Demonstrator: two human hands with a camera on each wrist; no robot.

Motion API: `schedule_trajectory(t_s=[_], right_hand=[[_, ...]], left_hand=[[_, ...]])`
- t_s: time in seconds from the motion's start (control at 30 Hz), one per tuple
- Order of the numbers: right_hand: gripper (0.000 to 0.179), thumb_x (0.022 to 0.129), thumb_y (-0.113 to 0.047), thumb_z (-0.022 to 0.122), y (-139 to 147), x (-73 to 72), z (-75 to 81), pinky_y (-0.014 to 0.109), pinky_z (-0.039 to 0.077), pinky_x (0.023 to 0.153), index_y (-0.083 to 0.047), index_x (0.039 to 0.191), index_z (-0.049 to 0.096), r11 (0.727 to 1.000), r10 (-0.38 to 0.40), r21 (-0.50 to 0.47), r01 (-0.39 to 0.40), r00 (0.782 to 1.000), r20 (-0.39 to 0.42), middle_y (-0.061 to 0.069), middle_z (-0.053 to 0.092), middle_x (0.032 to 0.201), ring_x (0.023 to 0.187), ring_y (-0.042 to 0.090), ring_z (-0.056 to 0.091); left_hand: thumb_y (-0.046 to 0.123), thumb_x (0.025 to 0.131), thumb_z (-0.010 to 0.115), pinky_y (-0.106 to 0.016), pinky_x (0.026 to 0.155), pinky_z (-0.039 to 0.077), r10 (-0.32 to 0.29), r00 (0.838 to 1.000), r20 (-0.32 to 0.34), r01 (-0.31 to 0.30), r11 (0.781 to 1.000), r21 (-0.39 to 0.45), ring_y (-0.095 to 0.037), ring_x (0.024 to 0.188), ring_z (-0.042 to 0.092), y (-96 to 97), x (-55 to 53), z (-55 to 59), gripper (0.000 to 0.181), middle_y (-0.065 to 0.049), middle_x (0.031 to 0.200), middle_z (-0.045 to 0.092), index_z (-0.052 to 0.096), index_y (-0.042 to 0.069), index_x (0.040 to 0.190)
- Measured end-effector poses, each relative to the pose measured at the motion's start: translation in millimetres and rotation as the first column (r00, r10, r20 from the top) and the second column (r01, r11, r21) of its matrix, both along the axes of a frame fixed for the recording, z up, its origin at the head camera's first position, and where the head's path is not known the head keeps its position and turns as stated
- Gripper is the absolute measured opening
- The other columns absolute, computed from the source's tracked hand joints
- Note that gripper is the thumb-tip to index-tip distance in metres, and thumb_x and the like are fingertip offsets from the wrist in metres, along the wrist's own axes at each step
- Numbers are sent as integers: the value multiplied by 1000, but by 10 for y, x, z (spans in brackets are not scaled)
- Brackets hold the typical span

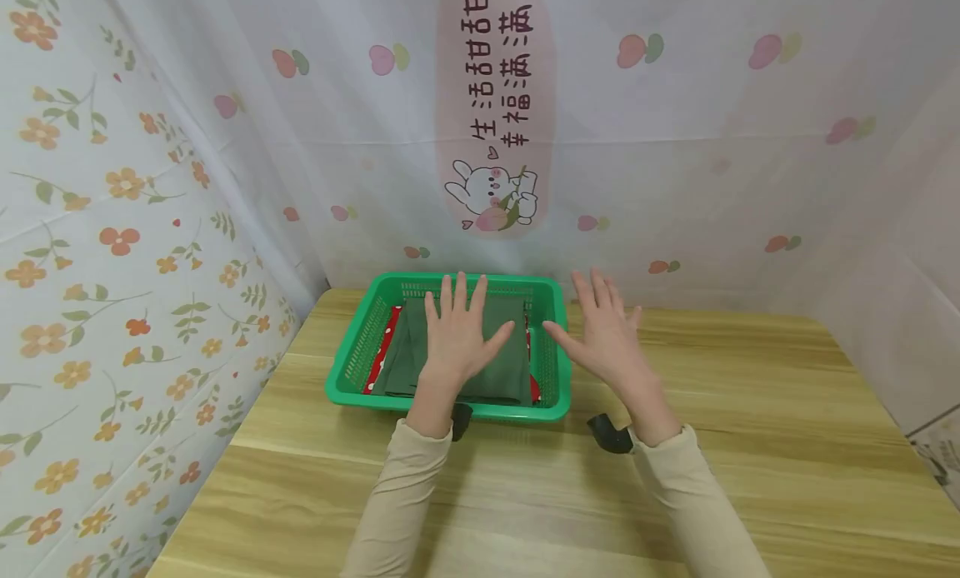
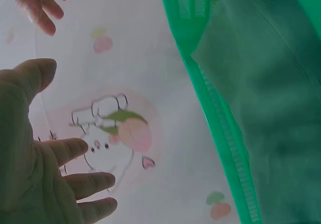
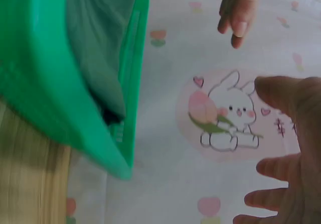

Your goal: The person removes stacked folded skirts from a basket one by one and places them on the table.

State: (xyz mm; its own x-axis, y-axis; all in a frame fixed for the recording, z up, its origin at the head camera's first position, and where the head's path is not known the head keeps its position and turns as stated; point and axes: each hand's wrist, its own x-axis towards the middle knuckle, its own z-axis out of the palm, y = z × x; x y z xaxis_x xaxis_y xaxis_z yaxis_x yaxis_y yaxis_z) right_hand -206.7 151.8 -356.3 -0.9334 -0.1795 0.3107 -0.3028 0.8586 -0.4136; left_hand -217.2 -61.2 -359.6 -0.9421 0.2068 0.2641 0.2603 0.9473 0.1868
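A green plastic basket (image 1: 450,413) stands on the table, holding a folded dark green cloth (image 1: 501,374). Red fabric with white dots (image 1: 384,353) peeks out beneath that cloth on both sides. Above the basket, my left hand (image 1: 456,341) is held with fingers spread, overlapping the cloth in the head view. My right hand (image 1: 606,345) hovers by the basket's right end, its fingers straight and thumb toward the left hand. Both palms hold nothing; the left wrist view shows the left fingers (image 2: 90,184) apart from the basket wall (image 2: 215,118).
The wood-grain table (image 1: 720,395) extends to the right and in front of the basket. A white curtain (image 1: 675,186) with a rabbit print hangs right behind it, and a flowered curtain (image 1: 112,228) lines the left side. Black wrist-camera mounts (image 1: 611,434) jut from beside the wrists.
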Motion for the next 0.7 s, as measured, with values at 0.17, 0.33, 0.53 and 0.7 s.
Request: schedule_trajectory(t_s=[0.17,0.33,0.53,0.7], right_hand=[[82,87,-36,64,-119,-50,7,69,20,100,2,146,21,991,74,-115,-73,997,10,30,16,149,134,50,16],[81,87,-32,65,-233,-78,35,61,22,105,2,146,20,977,114,-192,-98,990,77,29,17,149,135,46,17],[79,89,-31,63,-359,-138,65,55,24,107,5,145,20,974,122,-207,-93,984,131,27,23,147,135,41,22],[77,90,-31,61,-458,-223,90,54,25,107,6,144,22,972,131,-214,-98,981,146,27,27,146,135,41,24]], left_hand=[[55,91,45,-58,109,10,41,999,6,-41,999,35,-39,140,12,-190,-5,0,76,-20,151,23,24,11,149],[52,92,47,-59,109,11,67,997,40,-71,994,80,-41,139,15,-383,-2,7,74,-22,149,26,26,7,147],[47,94,48,-61,107,16,91,988,123,-106,987,120,-42,135,24,-599,-14,23,71,-24,145,33,28,1,145],[40,95,50,-60,103,26,85,979,185,-113,983,145,-43,127,37,-749,-76,94,69,-25,138,42,30,-6,142]])
